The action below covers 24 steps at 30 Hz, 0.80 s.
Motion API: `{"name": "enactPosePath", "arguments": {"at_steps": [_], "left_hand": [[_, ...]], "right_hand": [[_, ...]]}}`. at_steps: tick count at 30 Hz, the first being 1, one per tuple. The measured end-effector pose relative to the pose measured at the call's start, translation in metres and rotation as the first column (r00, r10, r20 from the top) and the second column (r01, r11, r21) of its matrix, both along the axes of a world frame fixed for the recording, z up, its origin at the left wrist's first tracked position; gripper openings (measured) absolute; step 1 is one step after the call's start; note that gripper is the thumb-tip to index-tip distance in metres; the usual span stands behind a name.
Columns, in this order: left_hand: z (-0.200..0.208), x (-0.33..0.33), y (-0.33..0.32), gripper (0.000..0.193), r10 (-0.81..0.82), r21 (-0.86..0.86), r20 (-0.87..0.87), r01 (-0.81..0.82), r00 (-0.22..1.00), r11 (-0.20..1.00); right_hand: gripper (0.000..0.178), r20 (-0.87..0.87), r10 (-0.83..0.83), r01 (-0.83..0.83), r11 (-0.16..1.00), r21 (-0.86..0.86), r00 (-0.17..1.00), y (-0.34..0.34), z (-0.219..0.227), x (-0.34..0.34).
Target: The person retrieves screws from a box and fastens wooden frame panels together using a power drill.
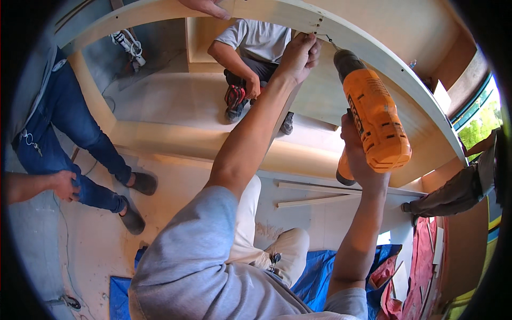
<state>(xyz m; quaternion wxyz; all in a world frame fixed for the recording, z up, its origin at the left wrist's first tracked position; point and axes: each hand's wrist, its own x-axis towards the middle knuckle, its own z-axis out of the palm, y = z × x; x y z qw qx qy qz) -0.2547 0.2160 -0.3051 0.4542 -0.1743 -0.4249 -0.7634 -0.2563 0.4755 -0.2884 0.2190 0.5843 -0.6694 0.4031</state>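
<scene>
In my right hand (358,154) is an orange cordless drill (376,114), gripped by its handle and tilted up to the left. Its thin bit (333,45) points at the edge of a pale wooden board (368,45), where a small dark piece shows at the tip. My left hand (301,56) is raised against that board's underside, just left of the bit, with its fingers curled closed. What they hold is too small or hidden to make out. Near the fingers, several small dark holes (319,24) mark the board. Behind my left forearm stands an upright panel (282,112).
Another person's hand (205,6) rests on the board's top edge. Beyond the frame, a person in a grey shirt (261,40) crouches. Someone in jeans (74,106) stands at left, another person (453,186) at right. Wooden strips (314,202) and a blue tarp (317,277) lie on the floor.
</scene>
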Motion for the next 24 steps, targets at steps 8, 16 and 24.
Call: {"name": "enactPosePath", "arguments": {"at_steps": [8,16,24], "left_hand": [[0.002,0.001,0.005,0.012,0.048,0.028,0.022,-0.048,0.999,0.998],[0.001,0.001,0.004,0.010,0.016,0.044,-0.013,-0.016,1.000,0.999],[0.001,0.003,0.007,0.014,0.024,0.044,-0.028,-0.022,0.999,0.999]], "right_hand": [[0.016,0.237,0.117,-0.105,0.992,-0.063,0.965,-0.005,0.007,0.004],[0.016,0.276,0.132,-0.117,0.991,-0.069,0.952,-0.008,0.008,0.006],[0.015,0.285,0.168,-0.155,0.986,-0.068,0.944,-0.014,0.010,0.006]]}}
